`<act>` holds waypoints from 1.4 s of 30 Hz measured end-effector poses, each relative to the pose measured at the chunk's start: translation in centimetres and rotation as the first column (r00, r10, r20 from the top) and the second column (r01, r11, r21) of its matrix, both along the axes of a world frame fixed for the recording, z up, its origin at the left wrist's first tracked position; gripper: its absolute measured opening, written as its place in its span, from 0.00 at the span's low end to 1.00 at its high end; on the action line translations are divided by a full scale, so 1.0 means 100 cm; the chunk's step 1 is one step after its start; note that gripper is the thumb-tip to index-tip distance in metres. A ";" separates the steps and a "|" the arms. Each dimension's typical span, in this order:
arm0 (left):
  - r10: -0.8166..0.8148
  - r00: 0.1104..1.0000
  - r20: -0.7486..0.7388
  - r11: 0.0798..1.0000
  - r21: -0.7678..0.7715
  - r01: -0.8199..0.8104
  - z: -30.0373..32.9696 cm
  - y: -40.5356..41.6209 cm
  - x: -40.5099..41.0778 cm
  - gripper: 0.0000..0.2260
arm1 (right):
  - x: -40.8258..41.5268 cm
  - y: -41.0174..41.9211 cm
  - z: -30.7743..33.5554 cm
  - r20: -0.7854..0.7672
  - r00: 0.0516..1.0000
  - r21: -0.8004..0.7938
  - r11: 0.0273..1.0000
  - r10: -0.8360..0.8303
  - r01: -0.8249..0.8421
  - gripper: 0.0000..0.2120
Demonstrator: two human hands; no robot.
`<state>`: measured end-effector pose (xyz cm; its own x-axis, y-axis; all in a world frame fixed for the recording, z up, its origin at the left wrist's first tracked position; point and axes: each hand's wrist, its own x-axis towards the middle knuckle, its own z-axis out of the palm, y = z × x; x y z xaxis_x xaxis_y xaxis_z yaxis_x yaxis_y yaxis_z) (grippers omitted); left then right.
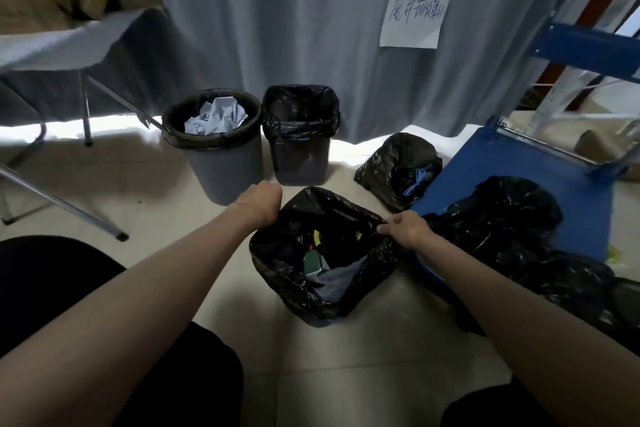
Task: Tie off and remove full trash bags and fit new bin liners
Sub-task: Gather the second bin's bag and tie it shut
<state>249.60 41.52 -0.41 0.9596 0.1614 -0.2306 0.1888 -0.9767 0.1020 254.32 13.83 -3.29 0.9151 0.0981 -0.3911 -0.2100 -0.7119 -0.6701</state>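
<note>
A bin lined with a black trash bag (284,274) stands on the floor right in front of me, with a green box, grey cloth and small scraps inside. My left hand (261,203) grips the bag's rim at its far left corner. My right hand (407,227) pinches the rim at the right side. A round grey bin (221,163) with a black liner and crumpled white paper stands behind. Next to it is a square dark bin (301,156) with a black liner fitted over its rim.
A tied black bag (391,170) with blue drawstrings lies on the floor at the right. More black bags (502,215) lie on a blue flat cart (485,166). A folding table (62,48) with cardboard boxes stands at the left. A grey curtain hangs behind.
</note>
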 end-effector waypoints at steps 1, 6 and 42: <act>0.020 1.000 0.001 1.000 -0.016 -0.020 -0.001 0.001 -0.001 0.10 | -0.001 -0.003 0.001 -0.027 1.000 0.031 1.000 -0.004 0.005 0.12; 0.061 0.998 0.014 0.997 -0.053 -0.060 -0.004 0.000 -0.006 0.08 | -0.003 -0.014 -0.005 -0.043 0.995 0.107 0.990 -0.089 0.093 0.15; 0.042 0.965 -0.259 0.997 -0.057 -0.059 0.010 -0.023 -0.015 0.08 | -0.009 -0.030 0.000 0.096 0.948 0.271 0.924 -0.303 0.269 0.05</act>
<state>248.10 39.20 0.63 0.8574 0.1850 -0.4803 0.2655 -0.9584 0.1048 253.44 10.81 -3.34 0.9606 -0.0966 -0.2604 -0.2759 -0.4394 -0.8548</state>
